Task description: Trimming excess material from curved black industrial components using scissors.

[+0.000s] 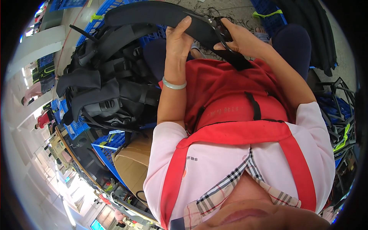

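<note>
A long, curved black padded strap (153, 13) arches across the top of the view above my lap. My left hand (178, 40) is closed on its lower edge, thumb lying over the padding. At the strap's right part, my right hand (245, 41) closes its fingers round a dark glossy piece (221, 31) with a curved edge. What kind of piece it is I cannot make out. The strap's end hangs below these fingers, over my red apron (226, 82). Left of my lap lies a heap of black padded straps and harness parts (111, 90) with buckles.
Blue plastic crates (268, 23) stand ahead and at left, some with yellow-green bands. A cardboard box (132, 161) is by my left side. Black padded pieces (310, 30) hang at far right, above black frame parts (337, 96). Thin black scraps litter the floor ahead.
</note>
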